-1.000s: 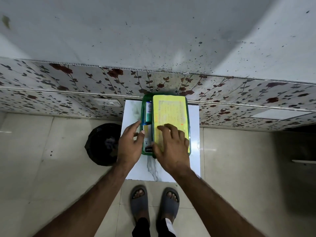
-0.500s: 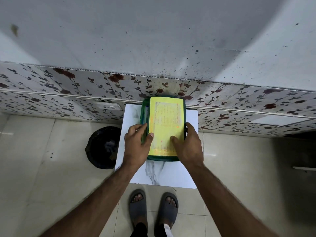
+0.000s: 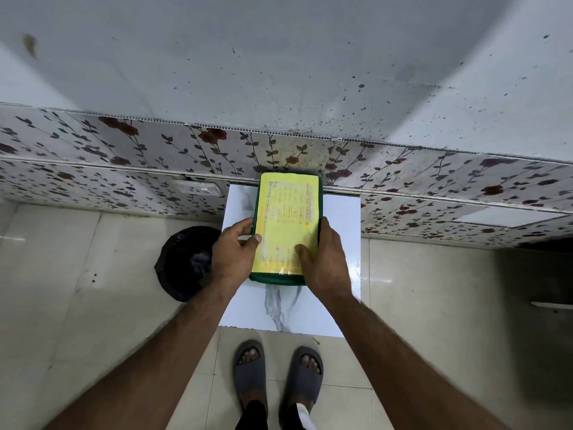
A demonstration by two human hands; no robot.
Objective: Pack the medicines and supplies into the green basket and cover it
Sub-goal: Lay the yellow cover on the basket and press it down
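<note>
The green basket (image 3: 276, 279) stands on a small white marbled table (image 3: 339, 262) against the wall. A yellow printed sheet (image 3: 286, 212) lies flat over its whole top, so the medicines inside are hidden. My left hand (image 3: 234, 252) grips the basket's left side, thumb resting on the sheet's left edge. My right hand (image 3: 324, 259) clasps the right side, thumb pressing on the sheet near its front right corner.
A black bin (image 3: 186, 262) stands on the tiled floor just left of the table. The floral-panelled wall (image 3: 124, 169) with a socket (image 3: 195, 189) runs directly behind the basket. My sandalled feet (image 3: 277, 373) stand at the table's front edge.
The yellow sheet has slid left from the basket's right part until it covers the whole top. Both hands moved from on top of it to the basket's two sides.
</note>
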